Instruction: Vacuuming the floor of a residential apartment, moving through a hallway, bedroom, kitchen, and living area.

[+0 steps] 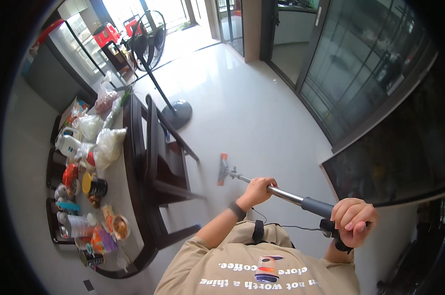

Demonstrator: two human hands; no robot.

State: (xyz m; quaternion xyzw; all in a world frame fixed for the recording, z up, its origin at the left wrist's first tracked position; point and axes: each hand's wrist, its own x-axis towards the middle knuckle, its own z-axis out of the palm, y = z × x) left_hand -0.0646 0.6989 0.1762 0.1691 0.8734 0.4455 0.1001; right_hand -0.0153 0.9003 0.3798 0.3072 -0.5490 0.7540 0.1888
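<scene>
Both my hands hold a long-handled floor-cleaning tool with a shiny metal pole (pixel 287 195). My left hand (pixel 258 191) wraps around the pole partway down. My right hand (pixel 355 221) is closed around the upper end of the grey handle grip (pixel 318 207). The pole slants down to the left, to a narrow grey head (pixel 222 169) with orange ends. That head is slightly blurred and rests on the glossy pale tile floor (pixel 252 118); whether it is a mop or a squeegee, I cannot tell.
Left of me stands a dining table (pixel 132 221) loaded with bags, jars and food. A dark wooden chair (pixel 159 158) juts from it, near the tool's head. Farther off is a pedestal fan (pixel 176 112). Sliding glass doors (pixel 355 66) and a dark glossy panel (pixel 392 158) line the right.
</scene>
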